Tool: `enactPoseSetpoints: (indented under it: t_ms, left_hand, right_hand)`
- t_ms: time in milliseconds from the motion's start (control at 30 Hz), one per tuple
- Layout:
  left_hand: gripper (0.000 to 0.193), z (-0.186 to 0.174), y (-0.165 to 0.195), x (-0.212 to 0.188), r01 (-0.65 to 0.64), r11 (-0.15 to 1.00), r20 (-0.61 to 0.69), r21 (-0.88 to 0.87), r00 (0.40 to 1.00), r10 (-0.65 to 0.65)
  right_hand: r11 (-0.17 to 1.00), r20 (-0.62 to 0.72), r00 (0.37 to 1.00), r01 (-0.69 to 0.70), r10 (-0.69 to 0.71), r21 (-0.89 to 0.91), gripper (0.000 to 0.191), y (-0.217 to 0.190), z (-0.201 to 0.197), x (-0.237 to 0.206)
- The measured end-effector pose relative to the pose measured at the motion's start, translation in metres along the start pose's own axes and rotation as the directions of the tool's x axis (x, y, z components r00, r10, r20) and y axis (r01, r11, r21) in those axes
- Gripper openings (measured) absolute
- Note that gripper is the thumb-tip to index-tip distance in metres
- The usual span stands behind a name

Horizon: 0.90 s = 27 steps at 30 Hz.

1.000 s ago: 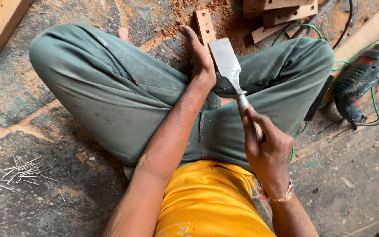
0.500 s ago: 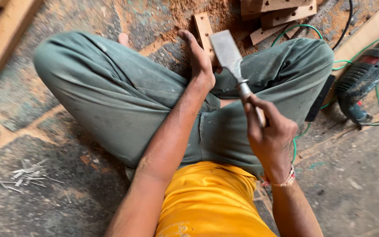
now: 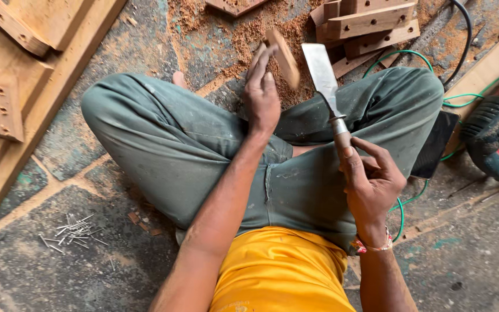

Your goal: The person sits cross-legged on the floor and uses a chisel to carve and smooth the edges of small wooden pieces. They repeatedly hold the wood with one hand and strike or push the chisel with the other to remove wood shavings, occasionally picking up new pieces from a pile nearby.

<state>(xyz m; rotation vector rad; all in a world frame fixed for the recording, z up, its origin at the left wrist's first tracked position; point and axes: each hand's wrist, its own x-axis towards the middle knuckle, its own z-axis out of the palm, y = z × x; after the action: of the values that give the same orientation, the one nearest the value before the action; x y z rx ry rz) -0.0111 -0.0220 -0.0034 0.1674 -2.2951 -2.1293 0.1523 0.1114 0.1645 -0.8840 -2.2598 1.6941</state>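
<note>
I sit cross-legged on the floor in grey-green trousers (image 3: 203, 150) and a yellow shirt. My left hand (image 3: 262, 92) holds a small wooden block (image 3: 283, 58) by its near end, tilted up above the sawdust. My right hand (image 3: 371, 182) grips the handle of a wide flat chisel (image 3: 323, 75), its steel blade pointing away from me, just right of the block. Blade and block are close but apart.
A stack of drilled wooden pieces (image 3: 371, 20) lies beyond the chisel. A power drill (image 3: 495, 130) with green cable (image 3: 399, 214) sits at right, a dark flat slab (image 3: 434, 144) beside my knee. Long planks (image 3: 36, 86) run along the left. Several loose nails (image 3: 73, 231) lie at lower left.
My left hand has picked the wooden block up off the floor and tilted it. The chisel has swung more upright and nearer the block. The view has shifted.
</note>
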Motion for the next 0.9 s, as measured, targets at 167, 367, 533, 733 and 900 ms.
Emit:
enactPoseSetpoints:
  t_ms: [167, 367, 533, 733, 900]
  left_hand:
    - [0.045, -0.010, 0.009, 0.005, 0.476, 0.879, -0.002, -0.021, 0.879, -0.476]
    - [0.055, 0.028, -0.001, 0.013, 0.284, 0.693, 0.017, 0.663, 0.919, -0.393]
    - [0.044, 0.034, -0.006, 0.023, 0.338, 0.718, -0.008, 0.608, 0.908, -0.420]
    - [0.057, 0.003, -0.009, 0.015, 0.192, 0.883, -0.192, 0.428, 0.974, -0.119]
    - [0.058, 0.006, -0.006, 0.000, 0.616, 0.774, -0.005, -0.148, 0.782, -0.623]
  right_hand:
    - [0.999, 0.039, 0.999, -0.026, 0.025, 0.037, 0.022, 0.013, 0.001, 0.005]
    - [0.999, -0.010, 1.000, -0.008, 0.008, 0.047, 0.023, 0.016, 0.002, 0.007]
    - [1.000, -0.014, 1.000, 0.010, -0.009, 0.030, 0.023, 0.016, 0.003, 0.007]
    - [0.999, 0.007, 1.000, 0.031, -0.031, 0.020, 0.022, 0.017, 0.005, 0.004]
    - [0.985, 0.044, 0.991, 0.127, -0.123, -0.117, 0.020, 0.011, 0.008, 0.003]
